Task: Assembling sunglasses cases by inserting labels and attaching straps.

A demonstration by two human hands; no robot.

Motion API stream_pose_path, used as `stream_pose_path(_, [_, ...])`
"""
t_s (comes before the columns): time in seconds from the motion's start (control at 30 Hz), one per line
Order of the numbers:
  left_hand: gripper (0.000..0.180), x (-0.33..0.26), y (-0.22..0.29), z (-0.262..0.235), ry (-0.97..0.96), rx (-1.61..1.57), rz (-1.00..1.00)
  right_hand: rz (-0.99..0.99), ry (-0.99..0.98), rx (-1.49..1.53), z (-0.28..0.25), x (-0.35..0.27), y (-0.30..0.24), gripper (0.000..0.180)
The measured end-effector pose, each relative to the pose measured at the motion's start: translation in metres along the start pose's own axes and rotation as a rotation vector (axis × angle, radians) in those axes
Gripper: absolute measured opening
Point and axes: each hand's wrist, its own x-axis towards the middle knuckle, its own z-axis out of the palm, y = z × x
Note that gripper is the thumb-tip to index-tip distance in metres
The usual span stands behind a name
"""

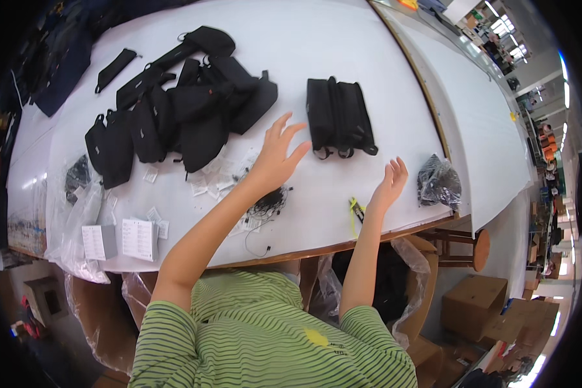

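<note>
Nearest, above the white bench point(343, 213), the right hand point(389, 183) hovers with fingers loosely spread, holding nothing, close to a yellow-handled tool point(355, 212). The left hand point(277, 155) is lifted too, fingers splayed and empty, just left of the neat stack of black pouches point(338, 116) farther along. Those pouches look soft, light and floppy; gripping across the whole stack's folded edge seems safest. Far left lies a loose heap of black bags point(174, 110). The crinkled plastic bag point(438, 182) at right hides its dark contents.

Long white worktable point(343, 39) with wooden edge, wooden stool point(462, 249), cardboard boxes point(475, 307) on the floor, bright windows point(507, 29) far right.
</note>
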Motion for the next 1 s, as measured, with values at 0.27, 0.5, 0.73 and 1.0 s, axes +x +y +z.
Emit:
stream_pose_path(0.27, [0.031,-0.133,0.075,-0.158,0.058,-0.495,-0.207,-0.030,-0.522,-0.422,0.016,-0.145,-0.026,0.010])
stream_pose_path(0.5, [0.027,-0.157,0.143,-0.201,0.088,-1.077,0.352,0.139,-0.738,-0.597,0.048,-0.187,-0.065,0.010])
stream_pose_path(0.73, [0.022,-0.174,0.128,-0.223,-0.039,-1.454,0.790,0.159,-0.629,-0.705,0.047,-0.212,-0.052,0.012])
stream_pose_path(1.0, [0.045,-0.267,0.010,-0.228,0.463,-0.295,-0.452,0.139,-0.782,-0.860,0.049,-0.198,-0.056,0.012])
